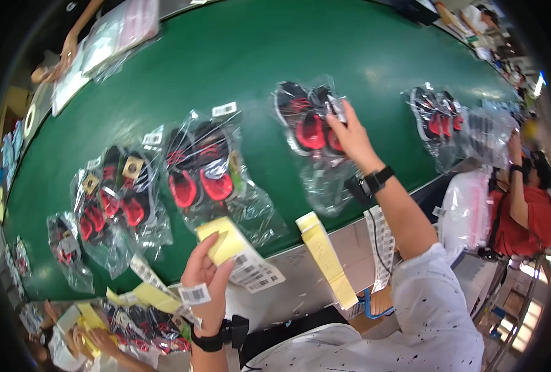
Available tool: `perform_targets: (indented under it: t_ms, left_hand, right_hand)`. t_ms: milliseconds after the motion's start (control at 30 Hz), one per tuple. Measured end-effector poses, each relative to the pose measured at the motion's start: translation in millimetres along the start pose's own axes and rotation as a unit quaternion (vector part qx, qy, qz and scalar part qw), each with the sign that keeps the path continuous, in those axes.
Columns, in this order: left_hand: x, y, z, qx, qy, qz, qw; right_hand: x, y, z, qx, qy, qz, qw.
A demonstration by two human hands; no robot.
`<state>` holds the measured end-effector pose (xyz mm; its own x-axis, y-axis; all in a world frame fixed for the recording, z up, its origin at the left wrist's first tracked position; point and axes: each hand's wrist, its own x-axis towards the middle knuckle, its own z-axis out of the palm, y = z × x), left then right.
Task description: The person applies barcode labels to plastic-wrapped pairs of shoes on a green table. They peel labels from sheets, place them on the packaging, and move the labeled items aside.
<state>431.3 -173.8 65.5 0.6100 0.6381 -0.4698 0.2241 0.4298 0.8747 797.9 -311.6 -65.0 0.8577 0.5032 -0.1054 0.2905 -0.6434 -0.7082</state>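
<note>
My left hand (207, 279) is closed on a folded strip of barcode labels (254, 270) with yellow backing. One loose white barcode label (195, 294) sits against the base of that hand. Farther out on the green belt, my right hand (353, 139) touches the right shoe of a bagged pair of black and red shoes (311, 130); its thumb and fingers are apart, and the fingertips are partly hidden. Left of this pair lies another bagged pair (204, 164), with a white barcode label (224, 109) at its bag's upper corner.
More bagged shoes (133, 192) lie along the belt (226, 49) to the left, another pair (435, 115) to the right. A yellow label strip (327, 260) and a white one (381, 248) hang over the metal edge. Co-workers stand at the right, lower left and upper left.
</note>
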Motion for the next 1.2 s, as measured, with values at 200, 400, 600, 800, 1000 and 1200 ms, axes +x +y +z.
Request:
perform_targets:
  t_ms: [200, 400, 600, 800, 1000, 1200]
  left_hand:
    - [4, 7, -2, 0.084, -0.022, 0.017, 0.996]
    - [-5, 11, 3, 0.064, 0.02, 0.021, 0.998]
    - [-9, 0, -2, -0.043, -0.009, 0.022, 0.999]
    - [-14, -2, -9, 0.025, -0.041, -0.004, 0.999]
    - [-13, 2, -3, 0.046, 0.002, 0.017, 0.999]
    - [-13, 2, 3, 0.069, 0.013, 0.021, 0.997]
  right_hand:
    - [-96, -126, 20, 0.124, -0.046, -0.217, 0.967]
    - [-157, -168, 25, 0.235, -0.236, -0.246, 0.91]
    - [-172, -159, 46, 0.304, -0.299, -0.122, 0.896]
    - [-170, -157, 45, 0.297, -0.304, -0.148, 0.893]
    - [-174, -161, 41, 0.309, -0.286, -0.141, 0.896]
    - [-177, -159, 38, 0.285, -0.236, -0.187, 0.91]
